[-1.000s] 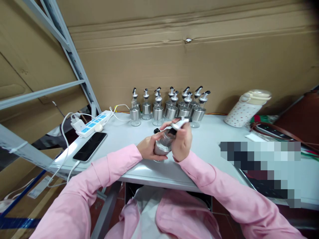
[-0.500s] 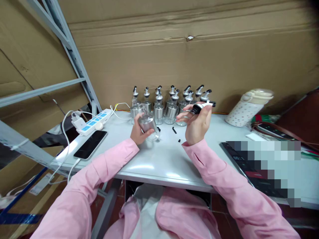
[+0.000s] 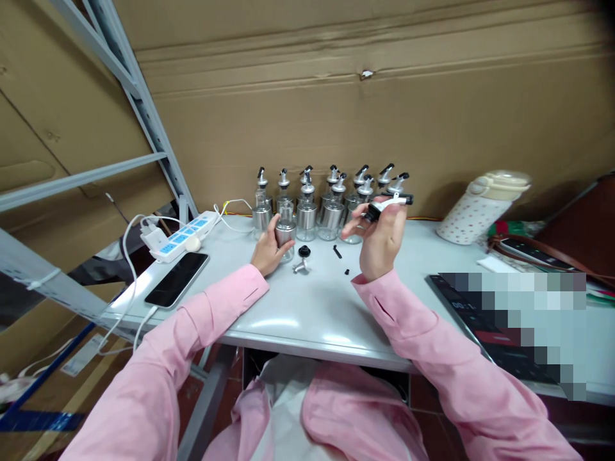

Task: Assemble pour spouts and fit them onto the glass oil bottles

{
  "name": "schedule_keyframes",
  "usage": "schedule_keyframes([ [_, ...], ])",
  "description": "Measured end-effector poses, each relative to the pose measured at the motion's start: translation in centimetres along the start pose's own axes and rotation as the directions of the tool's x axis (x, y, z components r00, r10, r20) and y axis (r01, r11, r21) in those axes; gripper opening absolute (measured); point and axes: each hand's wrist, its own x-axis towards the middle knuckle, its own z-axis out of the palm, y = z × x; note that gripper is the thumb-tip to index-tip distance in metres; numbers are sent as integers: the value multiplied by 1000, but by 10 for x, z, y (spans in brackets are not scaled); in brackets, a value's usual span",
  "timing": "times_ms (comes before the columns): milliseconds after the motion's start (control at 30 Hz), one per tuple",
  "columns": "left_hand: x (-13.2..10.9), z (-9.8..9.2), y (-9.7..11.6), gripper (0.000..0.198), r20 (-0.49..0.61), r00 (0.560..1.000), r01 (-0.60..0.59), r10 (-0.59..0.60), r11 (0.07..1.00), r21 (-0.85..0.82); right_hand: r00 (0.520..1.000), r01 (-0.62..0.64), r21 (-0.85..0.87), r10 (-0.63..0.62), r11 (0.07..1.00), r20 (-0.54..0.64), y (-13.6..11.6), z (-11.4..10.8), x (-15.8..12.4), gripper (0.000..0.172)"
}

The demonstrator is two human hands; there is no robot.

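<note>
- Partly legible digits on the dark tablet (image 3: 473, 318), right of the right hand, read "00:1"; the remainder is pixelated. One white label (image 3: 81, 356), low and well left of the left hand, is too small to read.
- Left hand (image 3: 267, 251): forearm reaching forward, fingers and thumb wrapped around one glass bottle (image 3: 286, 233) with a metal sleeve, upright at the table (image 3: 307, 307).
- Right hand (image 3: 382, 240): raised above the table, palm turned inward, pinching one pour spout (image 3: 384, 206) between thumb and fingers; its black stopper end points left.
- Four loose pieces lie between the hands: one black ring (image 3: 304, 251) and one metal spout (image 3: 302, 266) just right of the left hand; one black strip (image 3: 337, 251) and one small black bit (image 3: 346, 272) nearer the right.
- Ten spouted bottles (image 3: 331, 216), some partly hidden, stand beyond both hands.
- One phone (image 3: 176, 280) lies left of the left hand; one flask (image 3: 480, 208) leans right of the right.
</note>
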Motion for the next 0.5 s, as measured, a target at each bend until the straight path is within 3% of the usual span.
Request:
schedule_keyframes([
  [133, 2, 0, 0, 76, 58, 998, 18, -15, 999, -47, 1000, 3, 4, -3, 1000, 0, -1, 1, -2, 46],
  [267, 7, -1, -5, 70, 15, 999, 40, -39, 998, -56, 999, 20, -13, -20, 1000, 26, 0, 1, -3, 47],
  [500, 7, 0, -10, 83, 18, 999, 27, -30, 992, 124, 996, 68, -14, -67, 998, 67, 1, 0, -3, 41],
])
